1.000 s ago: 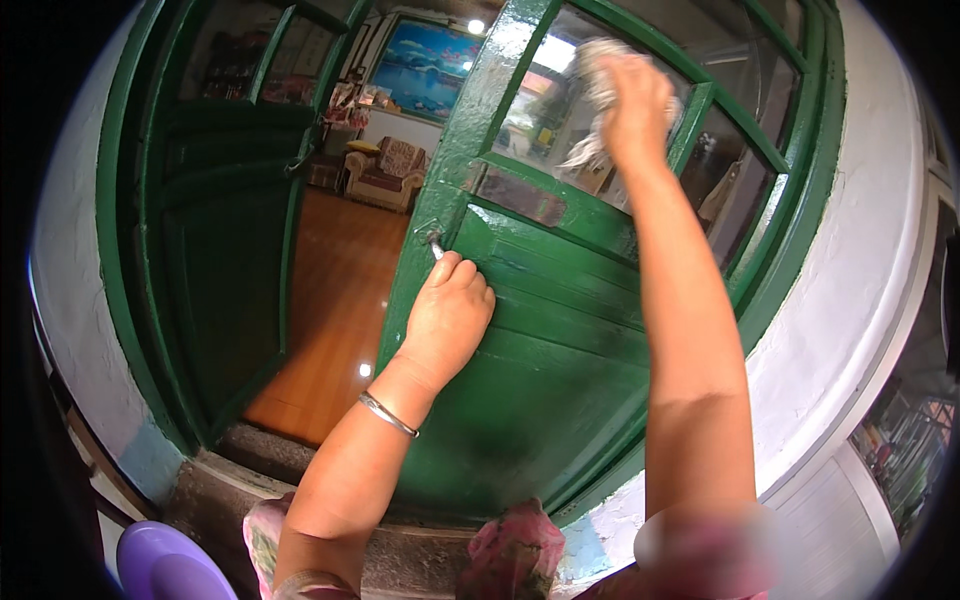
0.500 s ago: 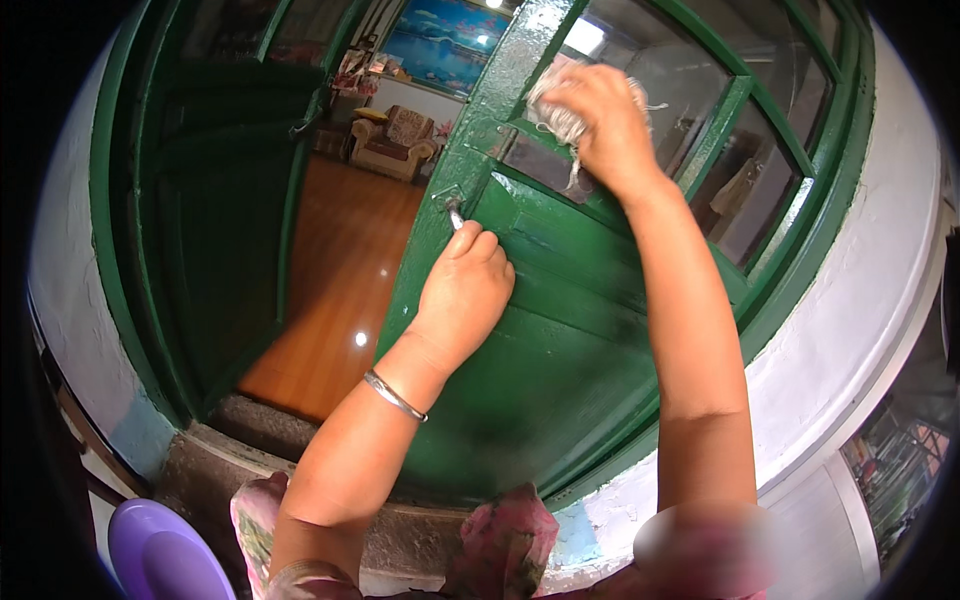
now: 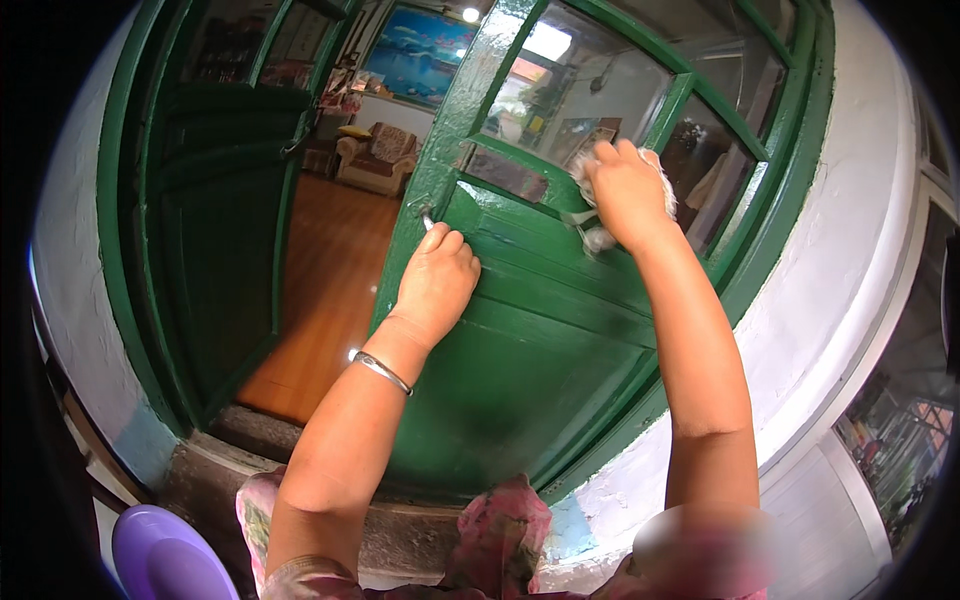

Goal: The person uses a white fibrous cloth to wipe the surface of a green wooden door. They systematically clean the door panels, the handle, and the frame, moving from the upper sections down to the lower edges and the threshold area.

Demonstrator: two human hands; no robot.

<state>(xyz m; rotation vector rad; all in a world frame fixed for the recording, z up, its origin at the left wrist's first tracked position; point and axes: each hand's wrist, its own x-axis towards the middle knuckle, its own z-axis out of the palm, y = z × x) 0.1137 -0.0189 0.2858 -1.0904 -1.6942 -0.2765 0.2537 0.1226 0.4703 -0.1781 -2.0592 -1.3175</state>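
Head view: the left hand [image 3: 438, 282] grips the metal handle [image 3: 429, 222] of the green door [image 3: 535, 370]; the right hand [image 3: 628, 195] squeezes a whitish rag [image 3: 580, 174] by the windowpane's [image 3: 570, 85] bottom edge. If the left hand slips, the door could swing.

Purple basin [image 3: 168, 555], patterned armchair [image 3: 377, 160]

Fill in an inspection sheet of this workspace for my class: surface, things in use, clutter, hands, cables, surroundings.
Surface: green door, glazed in its upper part.
Things in use: cloth, bunched near a pane's lower edge; handle on the door.
Clutter: purple basin, lower left.
Hands: left hand grips the handle; right hand holds the cloth.
Cables: nothing seen.
Surroundings: armchair and picture indoors; white wall at right.
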